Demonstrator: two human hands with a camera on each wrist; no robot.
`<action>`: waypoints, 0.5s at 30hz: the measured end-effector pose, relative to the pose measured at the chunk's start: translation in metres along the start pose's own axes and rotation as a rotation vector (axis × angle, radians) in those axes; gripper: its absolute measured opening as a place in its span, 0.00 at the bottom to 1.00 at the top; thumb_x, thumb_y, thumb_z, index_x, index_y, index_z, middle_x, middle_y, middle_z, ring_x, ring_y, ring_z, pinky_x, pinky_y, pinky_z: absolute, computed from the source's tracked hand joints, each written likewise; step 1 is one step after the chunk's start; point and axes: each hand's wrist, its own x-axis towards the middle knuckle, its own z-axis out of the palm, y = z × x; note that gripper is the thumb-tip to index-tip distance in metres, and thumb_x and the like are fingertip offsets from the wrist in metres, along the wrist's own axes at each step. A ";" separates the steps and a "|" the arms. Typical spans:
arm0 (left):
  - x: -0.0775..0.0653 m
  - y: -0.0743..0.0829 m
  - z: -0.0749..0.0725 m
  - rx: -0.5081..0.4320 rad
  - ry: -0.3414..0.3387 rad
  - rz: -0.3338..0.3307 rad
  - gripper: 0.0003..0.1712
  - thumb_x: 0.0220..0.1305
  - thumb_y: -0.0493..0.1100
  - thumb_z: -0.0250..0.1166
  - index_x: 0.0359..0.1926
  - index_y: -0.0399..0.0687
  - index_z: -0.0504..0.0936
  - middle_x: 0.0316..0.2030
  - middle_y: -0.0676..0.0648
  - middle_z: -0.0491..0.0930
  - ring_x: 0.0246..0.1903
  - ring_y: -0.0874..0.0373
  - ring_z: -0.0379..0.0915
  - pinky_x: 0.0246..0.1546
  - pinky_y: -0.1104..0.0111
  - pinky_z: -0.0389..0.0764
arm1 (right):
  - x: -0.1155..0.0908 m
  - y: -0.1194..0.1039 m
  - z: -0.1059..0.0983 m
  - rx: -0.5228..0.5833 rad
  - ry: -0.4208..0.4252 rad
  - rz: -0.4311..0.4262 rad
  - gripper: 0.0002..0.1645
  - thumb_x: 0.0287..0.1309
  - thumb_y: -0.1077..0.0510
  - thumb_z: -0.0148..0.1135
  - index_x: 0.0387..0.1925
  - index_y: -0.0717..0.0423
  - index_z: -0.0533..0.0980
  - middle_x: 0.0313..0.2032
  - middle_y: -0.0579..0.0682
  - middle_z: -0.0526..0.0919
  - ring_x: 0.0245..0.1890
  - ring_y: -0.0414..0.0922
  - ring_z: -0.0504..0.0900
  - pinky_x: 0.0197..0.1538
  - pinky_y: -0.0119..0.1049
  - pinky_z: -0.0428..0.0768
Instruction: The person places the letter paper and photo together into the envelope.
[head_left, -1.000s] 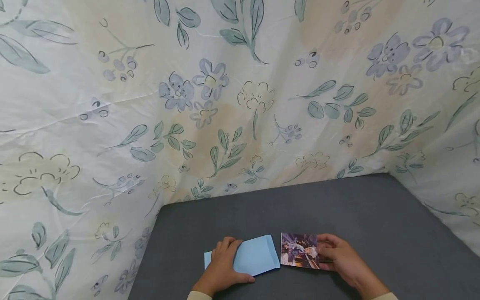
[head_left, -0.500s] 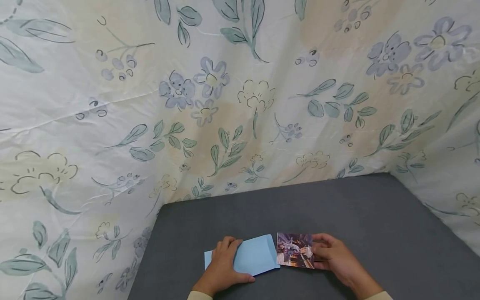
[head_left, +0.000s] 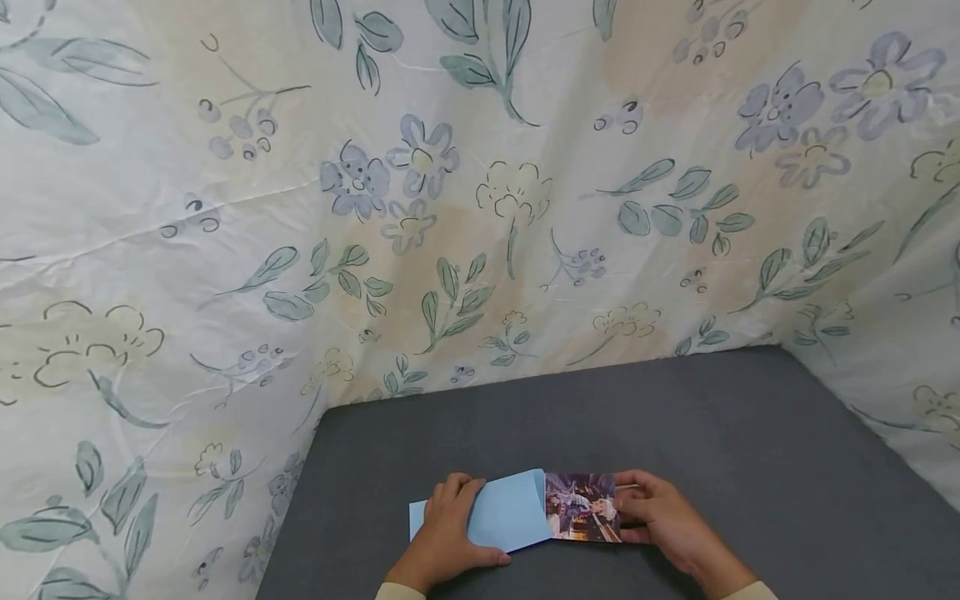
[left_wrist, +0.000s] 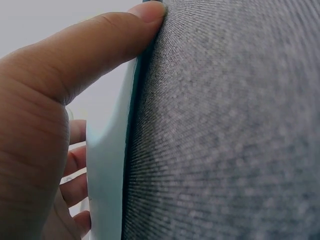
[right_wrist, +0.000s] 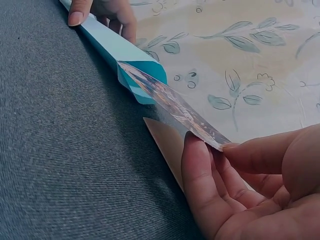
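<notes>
The place is screened off by creased fabric (head_left: 480,208) printed with flowers and leaves, by which a dark grey, cloth-textured worktop (head_left: 600,417) is bordered; whether this is part of a home cannot be told.

No text, label, brand, number or sign readable in head or wrist views.

From above, the head view is facing far and down; both wrist views are hugging the table (head_left: 675,425), the right facing left, all sharing the blue envelope (head_left: 510,510).
</notes>
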 end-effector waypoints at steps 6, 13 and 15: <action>0.000 -0.001 0.002 -0.004 0.000 0.003 0.66 0.43 0.80 0.82 0.77 0.50 0.74 0.66 0.49 0.67 0.59 0.48 0.63 0.59 0.39 0.69 | 0.001 -0.002 0.003 0.000 -0.013 0.010 0.28 0.78 0.63 0.61 0.70 0.73 0.68 0.50 0.58 0.83 0.44 0.54 0.86 0.43 0.50 0.87; -0.002 0.000 0.002 -0.011 -0.002 0.000 0.65 0.43 0.81 0.82 0.76 0.53 0.75 0.66 0.50 0.67 0.60 0.49 0.62 0.59 0.40 0.70 | 0.005 0.002 0.006 -0.020 0.008 0.002 0.27 0.78 0.65 0.60 0.71 0.75 0.67 0.48 0.57 0.84 0.41 0.54 0.85 0.42 0.52 0.87; -0.002 0.000 0.002 -0.011 -0.005 -0.005 0.65 0.43 0.81 0.82 0.76 0.52 0.75 0.66 0.50 0.67 0.60 0.49 0.62 0.59 0.40 0.71 | 0.006 0.002 0.007 -0.030 0.015 0.004 0.28 0.78 0.65 0.60 0.71 0.75 0.67 0.49 0.57 0.84 0.41 0.53 0.84 0.42 0.52 0.87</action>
